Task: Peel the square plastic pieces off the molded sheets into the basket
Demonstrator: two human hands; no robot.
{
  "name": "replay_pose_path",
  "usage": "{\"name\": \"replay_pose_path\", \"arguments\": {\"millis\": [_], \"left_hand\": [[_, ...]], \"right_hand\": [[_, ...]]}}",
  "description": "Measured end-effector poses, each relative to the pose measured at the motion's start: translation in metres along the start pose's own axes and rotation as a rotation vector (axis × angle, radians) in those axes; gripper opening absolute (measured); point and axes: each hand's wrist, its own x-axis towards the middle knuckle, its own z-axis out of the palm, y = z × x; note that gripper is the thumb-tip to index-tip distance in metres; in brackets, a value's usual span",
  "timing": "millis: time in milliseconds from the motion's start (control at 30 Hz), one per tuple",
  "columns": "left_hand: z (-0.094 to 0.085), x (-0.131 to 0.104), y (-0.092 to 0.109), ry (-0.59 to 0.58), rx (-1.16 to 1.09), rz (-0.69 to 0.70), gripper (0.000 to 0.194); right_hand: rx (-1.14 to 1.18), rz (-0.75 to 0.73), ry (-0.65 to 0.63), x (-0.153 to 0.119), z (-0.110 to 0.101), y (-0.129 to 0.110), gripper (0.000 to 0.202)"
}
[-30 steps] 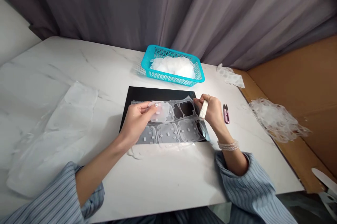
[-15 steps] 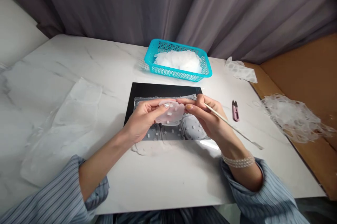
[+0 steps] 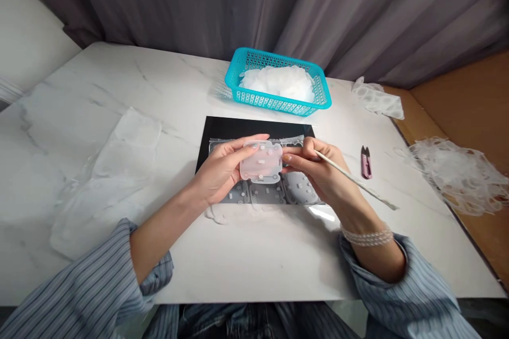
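Note:
Between thumb and fingers, my left hand (image 3: 222,166) is closed on a translucent, frosted soft-plastic piece (image 3: 260,164) with a scalloped outline and small raised nubs. My right hand (image 3: 318,161) pinches the right edge of that piece with thumb and forefinger. It also grips a thin pale brush (image 3: 345,172), whose flattened tip points toward the lower right. Beneath both hands, a clear moulded sheet (image 3: 300,188) with similar nubbed shapes lies on a black board (image 3: 234,125). My hands hide part of the sheet.
A turquoise basket (image 3: 278,105) full of whitish pieces stands behind the board. Pink thread snips (image 3: 366,163) lie to the right. Clear sheets (image 3: 123,153) spread over the table's left side. Cut-out scraps (image 3: 457,174) pile on brown cardboard (image 3: 469,116); another perforated sheet (image 3: 377,99) lies farther back.
The translucent piece has tilted up and now faces me more squarely. Both hands keep hold of it, and the brush stays in my right hand. The whole view has shifted slightly.

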Motion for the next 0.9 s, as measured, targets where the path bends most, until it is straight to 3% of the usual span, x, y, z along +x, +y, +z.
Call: {"name": "replay_pose_path", "arguments": {"millis": [133, 233, 333, 400, 467, 533, 600, 700, 900], "left_hand": [[0.001, 0.0, 0.002, 0.004, -0.038, -0.008, 0.026], [0.002, 0.001, 0.003, 0.042, -0.054, -0.017, 0.027], [0.001, 0.002, 0.004, 0.07, -0.052, -0.036, 0.033], [0.0, 0.002, 0.004, 0.095, -0.051, -0.062, 0.036], [0.0, 0.002, 0.004, 0.107, -0.051, -0.098, 0.034], [-0.002, 0.002, 0.005, 0.103, -0.018, -0.122, 0.031], [-0.003, 0.002, 0.005, 0.075, 0.066, -0.126, 0.028], [-0.007, 0.003, 0.005, 0.03, 0.205, -0.117, 0.02], [-0.009, 0.005, 0.006, 0.07, 0.264, -0.124, 0.013]], "right_hand": [[-0.179, -0.132, 0.066, -0.002, 0.0, -0.002, 0.044], [-0.538, -0.457, 0.111, -0.006, 0.002, -0.002, 0.039], [-0.825, -0.775, -0.145, -0.011, 0.008, 0.006, 0.029], [-0.858, -0.853, -0.236, -0.013, 0.012, 0.014, 0.026], [-0.775, -0.763, -0.095, -0.014, 0.014, 0.019, 0.032], [-0.557, -0.537, 0.11, -0.012, 0.014, 0.019, 0.042], [-0.268, -0.303, 0.213, -0.007, 0.011, 0.014, 0.049], [0.037, -0.092, 0.212, -0.001, 0.005, 0.006, 0.053], [0.205, 0.041, 0.199, 0.001, 0.0, 0.006, 0.053]]}}
